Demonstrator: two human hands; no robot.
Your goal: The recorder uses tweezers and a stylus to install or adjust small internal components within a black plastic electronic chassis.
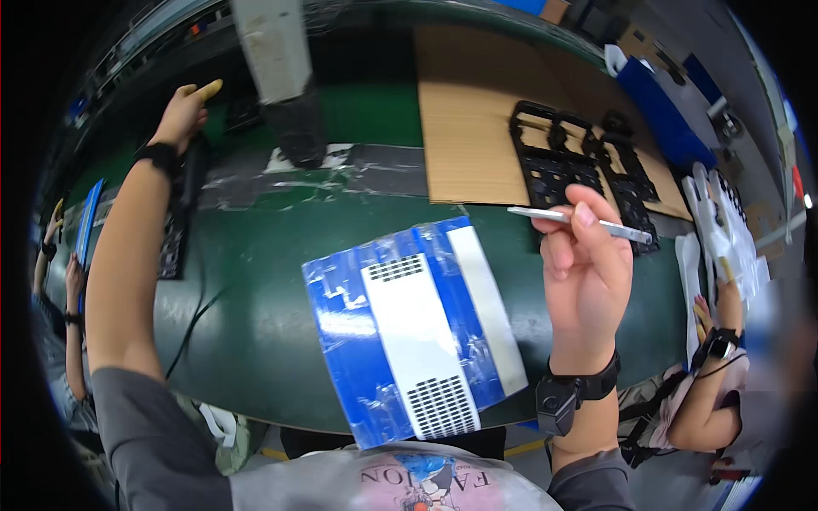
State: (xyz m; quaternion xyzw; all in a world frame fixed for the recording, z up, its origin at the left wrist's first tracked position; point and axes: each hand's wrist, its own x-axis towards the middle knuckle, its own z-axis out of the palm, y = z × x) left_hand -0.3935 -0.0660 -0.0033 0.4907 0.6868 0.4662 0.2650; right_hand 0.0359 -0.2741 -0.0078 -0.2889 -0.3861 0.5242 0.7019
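My right hand [588, 255] is raised over the right side of the bench, thumb and fingers closed on slim metal tweezers [626, 231] lying roughly level. My left hand [181, 117] reaches out to the far left, a yellow cover on one outstretched digit; the other fingers show only in part. Just below that wrist lies a long black plastic frame [175, 243]. Between my arms, at the bench's near edge, a blue board [345, 341] wrapped in clear tape carries a white sheet [417, 332] with rows of small black rectangles and a pale strip [490, 311].
Black moulded frames [554, 166] lie on a cardboard sheet [464, 111] at the back right. A pale post [277, 60] rises from the green bench [256, 332]. Co-workers' arms appear at both sides. A blue bin [665, 111] and white plastic wrapping [724, 221] are at right.
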